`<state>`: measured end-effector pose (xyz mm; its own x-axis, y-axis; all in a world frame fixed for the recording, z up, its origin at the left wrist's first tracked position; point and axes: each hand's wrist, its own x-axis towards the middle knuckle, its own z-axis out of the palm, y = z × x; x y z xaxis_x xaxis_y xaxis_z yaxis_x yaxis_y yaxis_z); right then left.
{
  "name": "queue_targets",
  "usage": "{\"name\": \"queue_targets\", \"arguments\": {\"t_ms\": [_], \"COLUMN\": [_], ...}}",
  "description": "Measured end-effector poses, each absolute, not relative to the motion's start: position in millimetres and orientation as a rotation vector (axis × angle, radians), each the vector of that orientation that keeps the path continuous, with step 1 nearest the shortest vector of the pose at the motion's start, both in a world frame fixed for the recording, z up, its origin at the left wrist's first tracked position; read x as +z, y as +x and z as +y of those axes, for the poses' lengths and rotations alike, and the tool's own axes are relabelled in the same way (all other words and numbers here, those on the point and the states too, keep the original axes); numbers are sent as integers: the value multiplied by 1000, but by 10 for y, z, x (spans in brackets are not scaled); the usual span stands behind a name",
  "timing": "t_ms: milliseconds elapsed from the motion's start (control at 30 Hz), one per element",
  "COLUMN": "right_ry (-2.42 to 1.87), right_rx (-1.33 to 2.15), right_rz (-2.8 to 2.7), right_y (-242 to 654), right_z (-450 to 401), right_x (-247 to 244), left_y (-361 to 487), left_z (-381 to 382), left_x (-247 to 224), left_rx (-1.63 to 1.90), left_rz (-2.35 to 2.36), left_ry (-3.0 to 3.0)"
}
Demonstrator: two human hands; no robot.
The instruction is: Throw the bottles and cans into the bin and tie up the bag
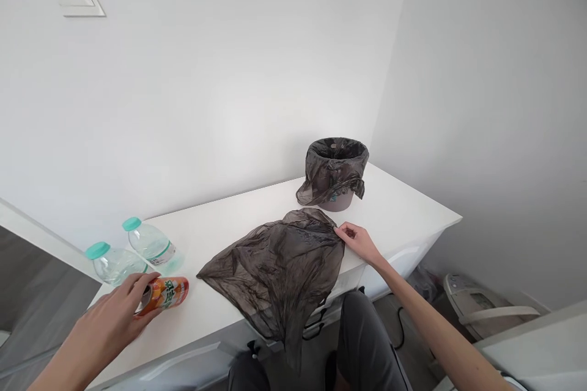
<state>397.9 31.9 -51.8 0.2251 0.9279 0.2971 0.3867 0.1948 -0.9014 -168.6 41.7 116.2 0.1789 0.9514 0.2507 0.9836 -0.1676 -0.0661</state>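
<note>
My left hand [120, 306] has its fingers wrapped round the top end of an orange soda can [169, 293], which tilts at the left part of the white cabinet top. Just behind that hand stand two clear plastic bottles with teal caps, one nearer bottle [114, 263] and one farther bottle [153, 243]. With thumb and fingertips, my right hand [360, 241] pinches the upper right edge of a thin black plastic bag [279, 263]. The bag is spread over the cabinet top, and its lower part hangs past the front edge.
A small bin [337, 174] lined with a black bag stands toward the back right of the white cabinet top [408, 201]. Walls rise behind and on the right. Below are drawer handles [314, 324], my knees and a pale appliance [481, 302] on the floor.
</note>
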Motion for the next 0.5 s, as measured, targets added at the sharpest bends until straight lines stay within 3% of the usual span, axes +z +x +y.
{"name": "queue_targets", "arguments": {"t_ms": [100,500], "right_ry": [-1390,-1398], "right_rx": [604,610], "right_rz": [-1354,-1349], "right_y": [3988,3979], "right_z": [331,344], "right_x": [-542,-544], "left_y": [-1858,-2065], "left_z": [525,691], "left_x": [1103,1098], "left_rx": [13,294], "left_rz": [-1746,-1755], "left_ry": [-2335,-2223]}}
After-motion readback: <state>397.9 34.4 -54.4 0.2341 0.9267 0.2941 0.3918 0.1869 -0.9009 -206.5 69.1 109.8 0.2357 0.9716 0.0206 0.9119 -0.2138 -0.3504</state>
